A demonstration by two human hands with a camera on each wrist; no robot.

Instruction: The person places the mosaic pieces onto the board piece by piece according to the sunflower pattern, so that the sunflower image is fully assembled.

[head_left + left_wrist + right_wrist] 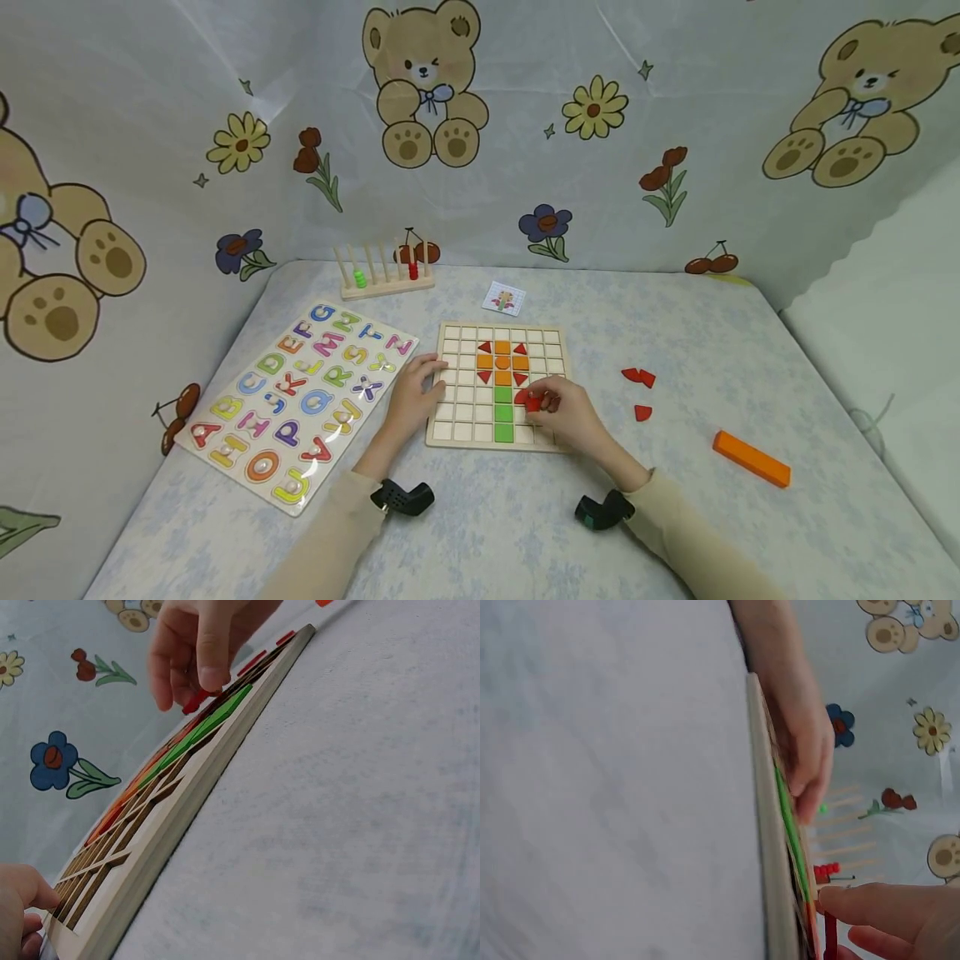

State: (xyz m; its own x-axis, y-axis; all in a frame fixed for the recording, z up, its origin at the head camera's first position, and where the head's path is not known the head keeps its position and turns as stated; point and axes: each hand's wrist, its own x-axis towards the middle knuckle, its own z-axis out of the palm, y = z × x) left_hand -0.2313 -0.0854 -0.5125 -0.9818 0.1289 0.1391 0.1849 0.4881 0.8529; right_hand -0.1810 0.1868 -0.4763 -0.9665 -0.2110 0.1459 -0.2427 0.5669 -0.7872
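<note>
A square wooden grid board (pixel 463 432) lies on the table with colored tiles in its cells. Orange squares surround an orange round piece (pixel 502 362), with red pieces at the corners and a column of green squares (pixel 503 413) below. My left hand (pixel 414 396) rests against the board's left edge, fingers touching the rim. Over the right part of the grid, my right hand (pixel 567 411) pinches a small red piece (pixel 533 404) between thumb and fingers. Another red piece (pixel 520 397) lies beside the green column, partly beside my fingertips. In the left wrist view the held red piece (pixel 196 701) is close above the board.
Loose red pieces (pixel 642 412) and an orange bar (pixel 752 458) lie to the right. On the left is an alphabet peg puzzle (pixel 300 400). Behind the board are a patterned card (pixel 503 298) and a wooden peg rack (pixel 387 287) with green and red beads.
</note>
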